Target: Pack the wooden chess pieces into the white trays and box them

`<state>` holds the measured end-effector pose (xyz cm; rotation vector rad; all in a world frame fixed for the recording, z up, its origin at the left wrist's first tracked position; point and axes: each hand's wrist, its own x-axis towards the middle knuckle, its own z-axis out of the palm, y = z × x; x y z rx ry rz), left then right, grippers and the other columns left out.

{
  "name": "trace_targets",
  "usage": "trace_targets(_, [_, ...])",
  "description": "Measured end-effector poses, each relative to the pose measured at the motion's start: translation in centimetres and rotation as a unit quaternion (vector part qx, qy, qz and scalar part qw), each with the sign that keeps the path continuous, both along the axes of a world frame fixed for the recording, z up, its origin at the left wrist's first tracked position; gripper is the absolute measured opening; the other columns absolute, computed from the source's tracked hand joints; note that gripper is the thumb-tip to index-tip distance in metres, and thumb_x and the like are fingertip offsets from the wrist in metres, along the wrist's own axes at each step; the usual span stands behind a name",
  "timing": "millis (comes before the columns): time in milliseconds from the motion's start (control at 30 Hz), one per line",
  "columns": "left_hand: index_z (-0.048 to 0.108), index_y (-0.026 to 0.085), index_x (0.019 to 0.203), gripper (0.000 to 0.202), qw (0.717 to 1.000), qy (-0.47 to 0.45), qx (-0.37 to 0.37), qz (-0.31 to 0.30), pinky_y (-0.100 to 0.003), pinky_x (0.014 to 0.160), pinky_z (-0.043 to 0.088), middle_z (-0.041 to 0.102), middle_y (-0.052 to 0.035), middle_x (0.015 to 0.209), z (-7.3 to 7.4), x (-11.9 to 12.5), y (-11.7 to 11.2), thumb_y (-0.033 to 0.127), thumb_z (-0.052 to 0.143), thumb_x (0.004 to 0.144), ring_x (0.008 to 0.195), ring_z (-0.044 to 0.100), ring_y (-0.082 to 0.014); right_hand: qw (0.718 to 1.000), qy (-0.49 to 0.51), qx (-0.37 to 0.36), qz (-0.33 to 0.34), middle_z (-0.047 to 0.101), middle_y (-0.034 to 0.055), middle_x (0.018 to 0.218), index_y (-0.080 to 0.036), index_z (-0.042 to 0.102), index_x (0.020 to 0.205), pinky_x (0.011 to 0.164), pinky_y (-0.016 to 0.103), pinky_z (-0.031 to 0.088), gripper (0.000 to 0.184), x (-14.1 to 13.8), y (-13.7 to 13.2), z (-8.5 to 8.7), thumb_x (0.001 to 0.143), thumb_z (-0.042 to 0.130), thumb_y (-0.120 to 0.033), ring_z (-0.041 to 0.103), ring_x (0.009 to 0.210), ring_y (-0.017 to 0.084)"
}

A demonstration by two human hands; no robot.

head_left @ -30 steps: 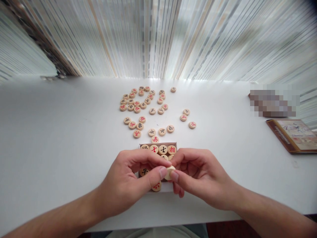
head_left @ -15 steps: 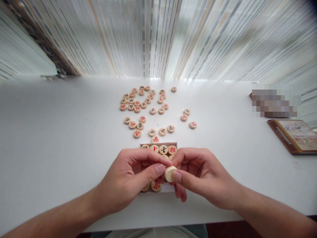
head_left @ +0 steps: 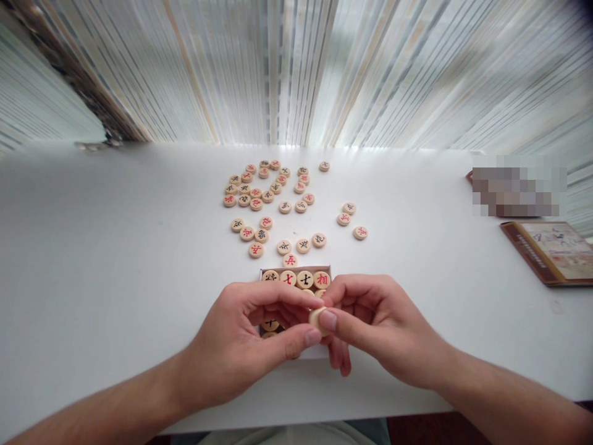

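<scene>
Both my hands meet over a small open box near the table's front edge. My left hand and my right hand pinch one round wooden chess piece between thumbs and forefingers, its blank edge toward me. The box holds several wooden discs with red or black characters; a row of them shows past my fingers. Much of the box is hidden under my hands.
Many loose chess pieces lie scattered on the white table beyond the box, with a few more to the right. A brown booklet lies at the far right edge. Striped blinds stand behind the table.
My left thumb has slid lower under the piece and now covers the red-marked disc at the box's front. The held piece has turned slightly. Hands stay in place.
</scene>
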<state>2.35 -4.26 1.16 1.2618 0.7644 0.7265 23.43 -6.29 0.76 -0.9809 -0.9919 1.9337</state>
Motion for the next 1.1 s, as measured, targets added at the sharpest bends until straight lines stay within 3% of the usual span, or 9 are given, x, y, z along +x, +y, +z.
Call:
trace_targets(100, [0.084, 0.025, 0.113, 0.022, 1.000, 0.001, -0.026, 0.015, -0.020, 0.065, 0.064, 0.085, -0.0016, 0.086, -0.2, -0.1, 0.0, 0.017, 0.080, 0.093, 0.073, 0.079, -0.0146, 1.000, 0.018, 0.005, -0.001, 0.073, 0.0015, 0.066, -0.015, 0.072, 0.091, 0.052, 0.020, 0.060, 0.032, 0.0, 0.1, 0.2, 0.082, 0.093, -0.036, 0.068, 0.052, 0.012])
trace_targets(300, [0.084, 0.023, 0.113, 0.019, 0.999, -0.009, -0.041, 0.026, -0.023, 0.069, 0.067, 0.085, -0.0038, 0.088, -0.2, 0.0, 0.2, 0.020, 0.080, 0.095, 0.080, 0.081, -0.0180, 0.999, 0.042, -0.019, -0.014, 0.077, 0.0012, 0.070, -0.014, 0.072, 0.094, 0.055, 0.017, 0.062, 0.036, -0.1, 0.2, 0.3, 0.072, 0.099, -0.018, 0.072, 0.055, 0.011])
trace_targets(433, [0.084, 0.021, 0.106, 0.018, 0.998, 0.000, -0.017, 0.058, -0.022, 0.072, 0.068, 0.086, -0.0037, 0.089, -0.2, 0.0, 0.3, 0.015, 0.085, 0.089, 0.080, 0.082, -0.0178, 0.999, 0.022, -0.004, -0.033, 0.077, 0.0019, 0.070, -0.014, 0.074, 0.095, 0.055, 0.018, 0.062, 0.032, 0.1, 0.3, 0.3, 0.075, 0.098, -0.022, 0.072, 0.056, 0.011])
trace_targets(567, [0.084, 0.023, 0.104, 0.021, 0.990, 0.044, 0.103, 0.084, -0.019, 0.075, 0.067, 0.086, -0.0016, 0.094, -0.6, -0.2, 0.1, 0.008, 0.082, 0.089, 0.081, 0.081, -0.0147, 0.998, -0.010, 0.041, -0.043, 0.077, 0.0028, 0.071, -0.014, 0.080, 0.092, 0.057, 0.016, 0.061, 0.021, 0.2, 0.3, 0.2, 0.086, 0.091, -0.031, 0.072, 0.058, 0.010])
trace_targets(667, [0.084, 0.023, 0.103, 0.026, 0.963, 0.082, 0.238, 0.101, -0.020, 0.078, 0.065, 0.086, -0.0009, 0.095, -0.9, -0.5, 0.0, 0.002, 0.081, 0.087, 0.083, 0.081, -0.0144, 0.996, -0.019, 0.075, -0.051, 0.078, 0.0013, 0.074, -0.017, 0.082, 0.093, 0.062, 0.013, 0.061, 0.013, 0.1, 0.3, 0.0, 0.084, 0.092, -0.021, 0.072, 0.064, 0.008])
trace_targets(767, [0.082, 0.021, 0.100, 0.028, 0.935, 0.074, 0.334, 0.097, -0.023, 0.085, 0.065, 0.085, -0.0023, 0.098, -0.9, -0.5, 0.2, -0.002, 0.079, 0.085, 0.090, 0.081, -0.0155, 0.990, -0.037, 0.121, -0.060, 0.081, 0.0015, 0.081, -0.019, 0.082, 0.094, 0.068, 0.014, 0.063, 0.020, 0.1, 0.1, -0.4, 0.078, 0.094, -0.013, 0.075, 0.071, 0.010])
trace_targets(933, [0.081, 0.020, 0.100, 0.029, 0.925, 0.062, 0.362, 0.100, -0.022, 0.085, 0.064, 0.083, -0.0037, 0.100, -0.9, -0.3, 0.6, -0.005, 0.077, 0.085, 0.093, 0.078, -0.0148, 0.958, -0.122, 0.248, -0.080, 0.081, 0.0038, 0.085, -0.018, 0.079, 0.104, 0.069, 0.023, 0.066, 0.029, 0.4, -0.1, -1.2, 0.079, 0.089, -0.008, 0.077, 0.074, 0.015])
trace_targets(1100, [0.080, 0.020, 0.100, 0.030, 0.934, 0.060, 0.342, 0.089, -0.023, 0.081, 0.063, 0.082, -0.0016, 0.094, -1.0, -0.4, 0.6, -0.005, 0.075, 0.086, 0.087, 0.077, -0.0140, 0.887, -0.201, 0.407, -0.087, 0.081, 0.0087, 0.088, -0.013, 0.078, 0.108, 0.068, 0.030, 0.064, 0.024, 0.5, 0.1, -1.1, 0.085, 0.081, -0.009, 0.074, 0.072, 0.018])
